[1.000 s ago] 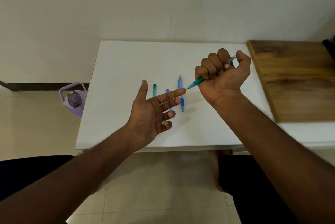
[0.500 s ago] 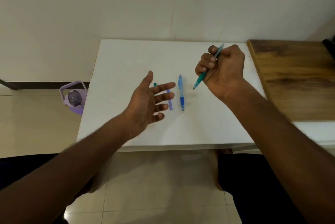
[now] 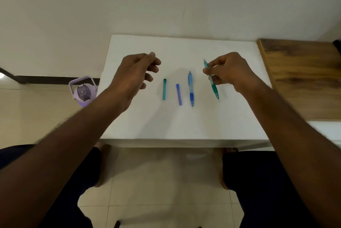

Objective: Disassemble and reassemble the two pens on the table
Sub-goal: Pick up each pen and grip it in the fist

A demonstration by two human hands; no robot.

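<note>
Now your right hand pinches the teal pen right of centre; your left hand, loosely curled and empty, should take the teal cap.

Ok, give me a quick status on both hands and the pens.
Left hand empty, fingers loosely curled, above table. Right hand pinching teal pen, tip down. Blue pen, teal cap, blue cap lying between. Nothing blocking.

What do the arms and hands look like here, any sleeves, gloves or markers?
Both arms are bare as far up as the view shows; no sleeves visible. The left hand and right hand are ungloved, with no rings, watch, bands or markers to be seen. No cables or sensors on either arm. Dark trousers show at the bottom edge.
</note>
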